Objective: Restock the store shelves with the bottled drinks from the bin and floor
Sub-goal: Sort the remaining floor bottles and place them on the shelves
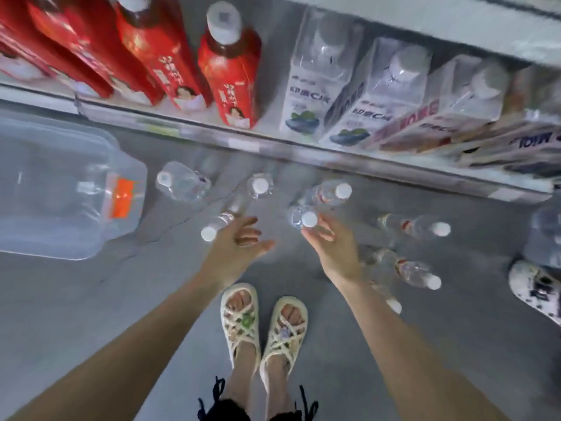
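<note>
Left hand [239, 243], right hand [332, 246] near eight floor bottles [416, 226].

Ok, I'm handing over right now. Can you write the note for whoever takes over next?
Left hand: open, empty, next to the left water bottle on the floor.
Right hand: fingers at the cap of the middle water bottle; blur hides whether it is gripped.
Things: scattered water bottles on the grey floor; clear bin at left, contents unclear; the shelf holds red tea bottles and white-labelled bottles.
Done: nothing in hand yet.
Left: pick up the floor bottles and shelve them.
</note>
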The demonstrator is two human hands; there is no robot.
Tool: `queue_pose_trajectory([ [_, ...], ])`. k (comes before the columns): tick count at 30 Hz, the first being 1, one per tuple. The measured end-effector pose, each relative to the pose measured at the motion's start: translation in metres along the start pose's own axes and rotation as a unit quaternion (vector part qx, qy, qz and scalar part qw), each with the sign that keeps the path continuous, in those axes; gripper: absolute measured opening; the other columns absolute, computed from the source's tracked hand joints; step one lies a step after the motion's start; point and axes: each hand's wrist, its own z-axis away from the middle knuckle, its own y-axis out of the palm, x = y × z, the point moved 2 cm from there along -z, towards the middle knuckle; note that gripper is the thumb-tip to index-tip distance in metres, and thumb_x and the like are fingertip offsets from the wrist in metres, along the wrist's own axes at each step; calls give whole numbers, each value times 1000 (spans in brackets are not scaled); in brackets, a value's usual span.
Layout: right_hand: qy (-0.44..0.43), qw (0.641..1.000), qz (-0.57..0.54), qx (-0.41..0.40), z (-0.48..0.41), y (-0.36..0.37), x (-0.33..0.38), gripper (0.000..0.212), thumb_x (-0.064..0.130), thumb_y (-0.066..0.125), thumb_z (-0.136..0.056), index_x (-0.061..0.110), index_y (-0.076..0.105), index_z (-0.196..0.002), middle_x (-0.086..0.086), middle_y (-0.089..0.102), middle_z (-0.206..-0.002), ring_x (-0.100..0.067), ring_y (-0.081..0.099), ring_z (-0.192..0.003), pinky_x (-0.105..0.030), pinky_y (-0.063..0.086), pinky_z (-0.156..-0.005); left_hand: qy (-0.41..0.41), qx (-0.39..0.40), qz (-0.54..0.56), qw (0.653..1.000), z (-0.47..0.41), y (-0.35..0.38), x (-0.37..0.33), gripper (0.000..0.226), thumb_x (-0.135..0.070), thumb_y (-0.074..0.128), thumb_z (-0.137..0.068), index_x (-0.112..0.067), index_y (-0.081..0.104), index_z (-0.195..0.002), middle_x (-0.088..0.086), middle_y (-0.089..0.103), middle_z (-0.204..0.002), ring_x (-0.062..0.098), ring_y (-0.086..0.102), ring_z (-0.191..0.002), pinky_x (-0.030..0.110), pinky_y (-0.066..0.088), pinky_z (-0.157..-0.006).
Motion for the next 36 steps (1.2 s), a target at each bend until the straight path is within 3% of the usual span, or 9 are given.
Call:
queue_pose_trajectory([
  [3, -15, 999, 14, -28, -24, 14, -28, 65, 35, 72, -72, 8, 57, -129, -7, 62, -128, -17, 56, -121, -38, 41, -107, -10, -1, -3, 1000, -23, 10, 26, 52, 7, 72, -75, -2, 52, -122, 2, 58, -87, 11, 56, -77, 9, 48, -64],
  [6, -32, 999, 12, -37, -44, 22, -47, 55, 22, 77, -79, 10, 57, -129, -2, 63, -128, -13, 56, -120, -35, 40, -107, -14, 1, -7, 1000, -35, 19, 41, 54, 1, 72, -77, -4, 51, -127, 8, 60, -99, 9, 58, -81, 6, 48, -63],
  [12, -62, 995, -50, -67, -61, 30, -59, 31, 7, 71, -83, 15, 62, -111, -3, 68, -105, 4, 56, -90, -19, 44, -91, -5, 3, -26, 1000, -46, 25, 54, 55, -9, 73, -79, -7, 51, -129, 8, 62, -110, 7, 60, -86, 9, 50, -67],
  [15, -75, 993, -54, -76, -60, 28, -54, 33, 7, 73, -81, 10, 65, -114, 10, 64, -94, 7, 55, -87, -25, 46, -92, -3, 0, -26, 1000, -45, 23, 50, 54, -7, 72, -80, -7, 51, -129, 9, 61, -108, 7, 59, -84, 7, 49, -62],
  [20, -82, 993, -71, -53, -41, 9, -21, 32, 9, 76, -79, 28, 63, -102, 22, 63, -90, 8, 59, -83, -28, 48, -90, 11, -13, -28, 999, -21, 17, 26, 51, -6, 72, -80, -7, 52, -127, 8, 60, -104, 6, 59, -80, 5, 46, -60],
  [23, -111, 991, -76, -25, -6, -16, 25, 25, 10, 77, -78, 18, 66, -99, 14, 67, -85, -5, 60, -83, -30, 49, -86, 23, -14, -17, 999, 13, 15, -6, 51, -6, 74, -79, -9, 53, -126, 5, 61, -101, 9, 60, -82, 6, 47, -61],
  [25, -143, 986, -92, 1, 19, -37, 67, 18, 4, 74, -79, 13, 66, -93, 9, 67, -80, -4, 60, -78, -22, 49, -79, 41, -7, -18, 999, 41, 13, -36, 52, -9, 75, -78, -13, 54, -125, 4, 62, -104, 12, 61, -87, 8, 48, -63],
  [30, -243, 968, -49, 44, 99, -95, 192, 21, 6, 73, -82, 24, 65, -88, 9, 69, -84, -11, 63, -82, -32, 51, -80, 108, -6, -19, 994, 124, 6, -132, 56, -9, 78, -74, -14, 53, -124, 8, 62, -110, 17, 60, -91, 31, 50, -84],
  [36, -366, 930, -11, 37, 231, -176, 361, 18, 16, 72, -84, 30, 60, -83, 11, 66, -80, 6, 60, -68, -16, 48, -68, 235, 4, -34, 971, 256, -3, -269, 78, -24, 88, -60, -13, 52, -128, 5, 61, -118, 17, 60, -102, 32, 50, -91],
])
